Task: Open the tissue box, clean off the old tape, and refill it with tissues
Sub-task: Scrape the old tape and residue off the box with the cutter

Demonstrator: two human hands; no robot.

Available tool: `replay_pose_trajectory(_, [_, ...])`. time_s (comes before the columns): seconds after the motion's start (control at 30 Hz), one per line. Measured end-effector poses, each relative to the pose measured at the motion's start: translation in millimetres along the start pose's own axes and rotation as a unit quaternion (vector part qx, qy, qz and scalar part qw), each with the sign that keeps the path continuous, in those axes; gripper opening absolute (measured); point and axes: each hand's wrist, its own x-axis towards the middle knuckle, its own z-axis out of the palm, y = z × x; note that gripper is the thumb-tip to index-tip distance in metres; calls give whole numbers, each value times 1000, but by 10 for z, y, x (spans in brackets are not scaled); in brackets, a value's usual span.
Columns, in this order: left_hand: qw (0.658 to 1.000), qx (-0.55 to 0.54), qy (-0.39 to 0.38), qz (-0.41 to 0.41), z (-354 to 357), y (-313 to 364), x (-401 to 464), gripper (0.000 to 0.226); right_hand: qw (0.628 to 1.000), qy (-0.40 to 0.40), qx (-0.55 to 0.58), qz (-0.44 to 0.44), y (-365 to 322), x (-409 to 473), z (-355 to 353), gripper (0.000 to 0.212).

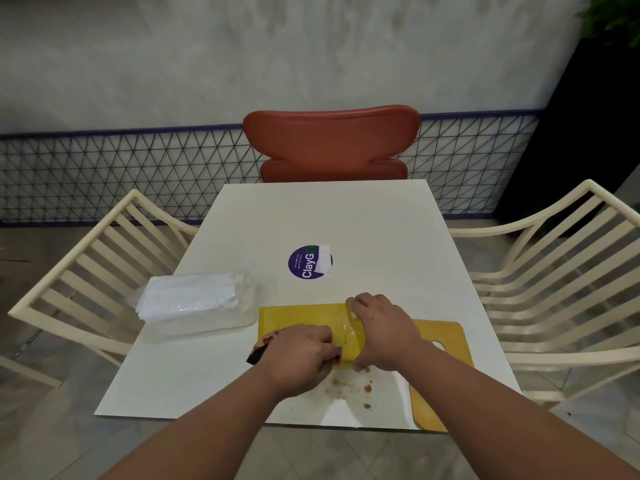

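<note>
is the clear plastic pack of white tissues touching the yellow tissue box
Apart. The head view shows a strip of bare white table between the clear plastic pack of white tissues and the yellow tissue box.

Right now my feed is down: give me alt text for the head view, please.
A person's left hand scrapes the yellow tissue box with a dark tool while the right hand presses the box down on a white table. Brown scrapings lie near the table's edge; a wrapped tissue pack waits at left.
</note>
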Motion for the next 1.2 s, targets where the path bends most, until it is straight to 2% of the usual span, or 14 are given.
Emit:
replay_pose_trajectory(0.1, [1000,-2,-20,2,16,-59,34,24,1000,-2,2,2,4,0,1,113])
replay_pose_trajectory(0.27, [978,9,72,-197,-70,-342,-22,38,1000,-4,3,3,6,-1,-11,113])
replay_pose_trajectory(0.33, [983,8,53,-174,-37,-258,12,39,1000,-4,1,3,4,7,-6,113])
replay_pose_trajectory(0.43, [997,-6,-4,-80,-4,-145,33,36,1000,1,2,-1,12,9,10,112])
replay_pose_trajectory(0.47, [996,-4,-2,-86,-18,-189,55,36,1000,2,2,-1,15,9,12,112])
replay_pose_trajectory(0.6, [976,-5,41,-214,-64,-272,155,42,1000,-1,2,1,26,14,7,113])
replay_pose_trajectory(0.73, [991,-4,-31,-130,-68,-15,298,38,1000,1,5,1,22,14,19,112])
replay_pose_trajectory(0.9, [976,-9,23,-218,-83,-194,249,31,997,-12,73,24,71,-10,41,119])
replay_pose_trajectory(1.07, [977,-20,31,-210,-75,-149,197,30,986,-18,158,43,159,-24,72,132])
replay_pose_trajectory(1.2, [980,-38,23,-194,-47,-150,159,37,985,-17,170,32,235,-62,78,128])
